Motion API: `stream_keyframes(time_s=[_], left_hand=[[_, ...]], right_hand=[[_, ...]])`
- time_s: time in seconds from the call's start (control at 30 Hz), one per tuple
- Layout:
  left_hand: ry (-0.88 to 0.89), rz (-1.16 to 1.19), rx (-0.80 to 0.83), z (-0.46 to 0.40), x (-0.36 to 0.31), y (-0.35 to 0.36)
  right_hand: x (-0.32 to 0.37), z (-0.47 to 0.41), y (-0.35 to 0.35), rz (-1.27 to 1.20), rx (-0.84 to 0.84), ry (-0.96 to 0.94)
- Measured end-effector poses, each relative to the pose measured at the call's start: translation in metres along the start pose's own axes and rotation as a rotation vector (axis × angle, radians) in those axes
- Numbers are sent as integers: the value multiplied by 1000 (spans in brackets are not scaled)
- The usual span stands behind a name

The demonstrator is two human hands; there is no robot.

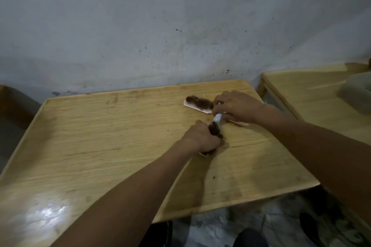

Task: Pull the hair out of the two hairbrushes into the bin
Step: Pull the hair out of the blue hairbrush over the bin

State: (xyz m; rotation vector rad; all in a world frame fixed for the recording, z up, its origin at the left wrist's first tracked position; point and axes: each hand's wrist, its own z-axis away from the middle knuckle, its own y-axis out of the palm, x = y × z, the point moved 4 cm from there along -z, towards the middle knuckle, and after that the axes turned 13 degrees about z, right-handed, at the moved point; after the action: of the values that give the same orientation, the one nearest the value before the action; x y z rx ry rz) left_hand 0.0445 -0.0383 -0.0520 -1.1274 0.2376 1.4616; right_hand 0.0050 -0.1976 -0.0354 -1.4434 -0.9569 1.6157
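A pink hairbrush (198, 104) full of dark hair lies bristles-up on the wooden table (100, 136), just left of my right hand (236, 106). A second brush with a light blue handle (217, 117) sits between my hands. My right hand is closed on its handle. My left hand (202, 138) is clamped over its head, where a dark clump of hair (215, 129) shows beside my fingers. The brush head is mostly hidden by my left hand.
The table stands against a stained grey wall. A second wooden table (313, 94) is to the right, separated by a narrow gap, with a blurred grey container (357, 90) on it. A dark round object (313, 226) sits on the floor at lower right.
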Motion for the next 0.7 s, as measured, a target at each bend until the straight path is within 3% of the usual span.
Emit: stream_keyframes(time_s=[0.33,0.63,0.7], left_hand=[[189,-20,-262,77,36,-106],[499,892,-450,197,121,-140],[529,980,-486,212,143,-127]], right_hand=[[43,-30,-75,0,-325,-28],[146,-9,-141,-316,-535,62],[176,-7,-146,-452,-564,96]])
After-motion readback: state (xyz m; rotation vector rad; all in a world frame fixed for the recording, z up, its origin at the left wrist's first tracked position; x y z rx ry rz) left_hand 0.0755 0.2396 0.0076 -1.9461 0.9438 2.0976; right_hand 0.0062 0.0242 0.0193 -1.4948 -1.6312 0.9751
